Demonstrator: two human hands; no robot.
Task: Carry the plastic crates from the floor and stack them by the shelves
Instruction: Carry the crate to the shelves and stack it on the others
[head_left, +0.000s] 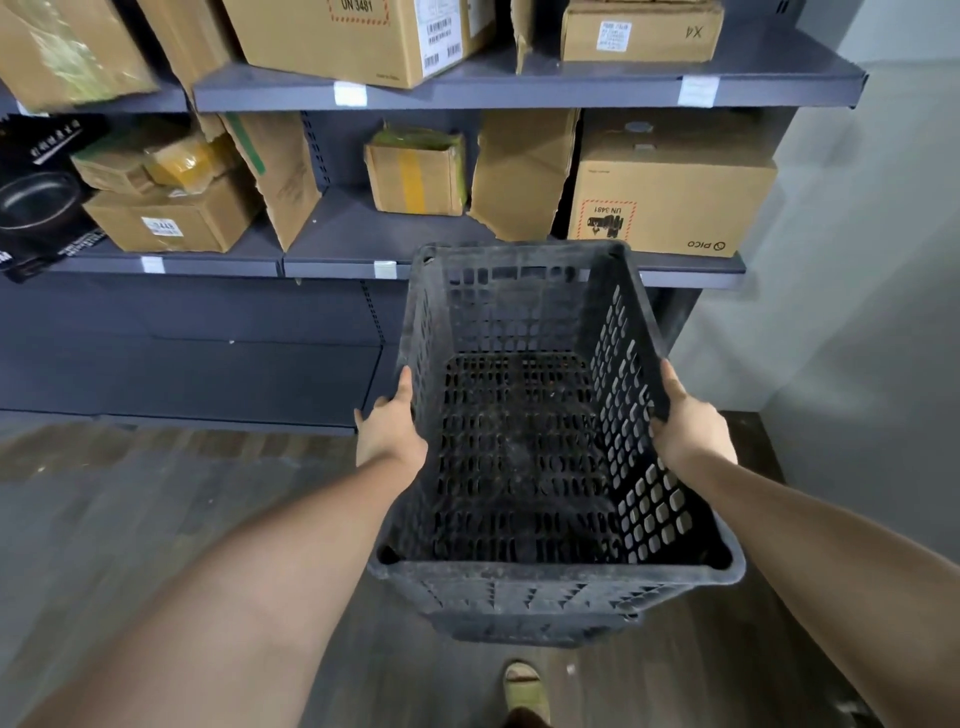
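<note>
Cardboard boxes (670, 192) crowd shelves (519, 91) behind held crate (524, 415).

Cardboard boxes (670, 197) above — a foot (525, 691) on the wooden floor (130, 519).

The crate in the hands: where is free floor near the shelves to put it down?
Both hands, left hand and right hand, hold the crate by its side rims. The wooden floor left of the crate, along the dark shelf base, looks bare. The shelf above is crowded with cardboard boxes, with only small gaps.
</note>
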